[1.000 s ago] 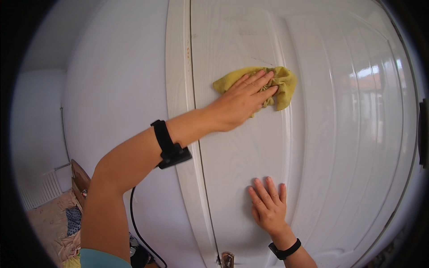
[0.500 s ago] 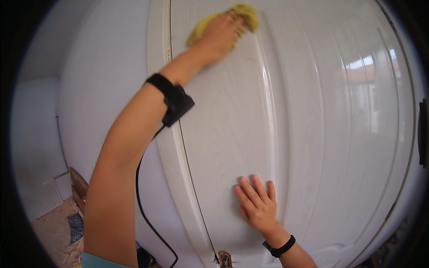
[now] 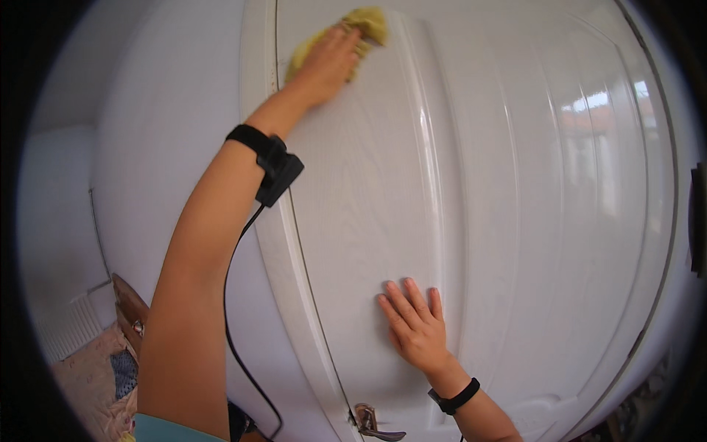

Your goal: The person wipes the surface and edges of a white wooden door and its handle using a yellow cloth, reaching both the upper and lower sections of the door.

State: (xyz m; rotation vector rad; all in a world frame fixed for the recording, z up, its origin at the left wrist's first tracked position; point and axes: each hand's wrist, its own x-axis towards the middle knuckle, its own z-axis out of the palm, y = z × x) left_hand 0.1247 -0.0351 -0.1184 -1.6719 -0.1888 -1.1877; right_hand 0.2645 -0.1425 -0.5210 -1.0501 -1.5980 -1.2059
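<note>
High on a white panelled door [image 3: 368,199], my left hand [image 3: 328,66] presses a yellow cloth [image 3: 367,26] to the surface, near the hinge-side or frame edge at the left. The fingers are a little blurred but lie over the cloth, which bunches out past their tips. Lower down, my right hand [image 3: 418,328] rests flat on the door with its fingers spread and nothing in it. Below that hand, to its left, is a bronze-coloured door handle [image 3: 375,425].
A white door frame [image 3: 283,243] and a pale wall [image 3: 173,110] lie left of the door. From the black wrist device [image 3: 276,173] on my left arm hangs a black cable [image 3: 230,324]. At lower left are a white radiator [image 3: 70,328], brown wooden furniture [image 3: 129,306] and pinkish fabric [image 3: 85,376].
My left hand and the yellow cloth have shifted left across the door in the picture. The whole view has moved slightly, so more of the handle shows. My right hand stays flat on the door.
</note>
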